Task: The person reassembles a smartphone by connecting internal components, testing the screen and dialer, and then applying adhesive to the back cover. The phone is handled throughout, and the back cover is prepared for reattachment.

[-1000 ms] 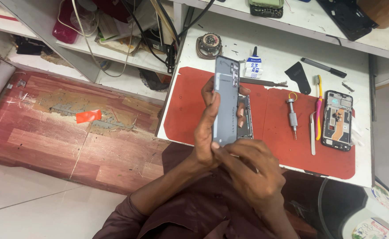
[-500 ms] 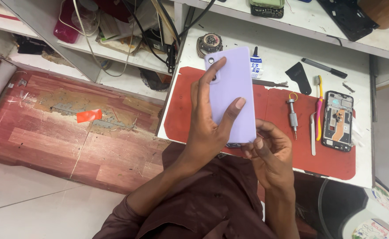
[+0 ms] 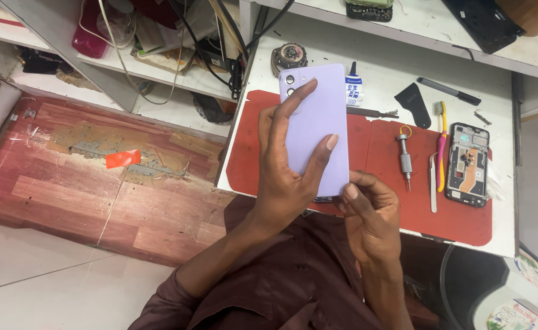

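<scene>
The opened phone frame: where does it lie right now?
In the head view, the opened phone frame lies on the right end of the red mat, just right of the pink toothbrush and tweezers.

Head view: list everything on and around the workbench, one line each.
Lilac smartphone: one, back up, held over the mat.
Red rubber mat: one, on the white table.
Opened black phone frame: one, mat's right edge.
Silver screwdriver: one, mid-mat.
Pink-yellow toothbrush: one, beside the frame.
White glue tube: one, behind the mat.
Black pen: one, table rear.
Left hand: fingers across the phone's back.
Right hand: pinching its lower corner.
</scene>
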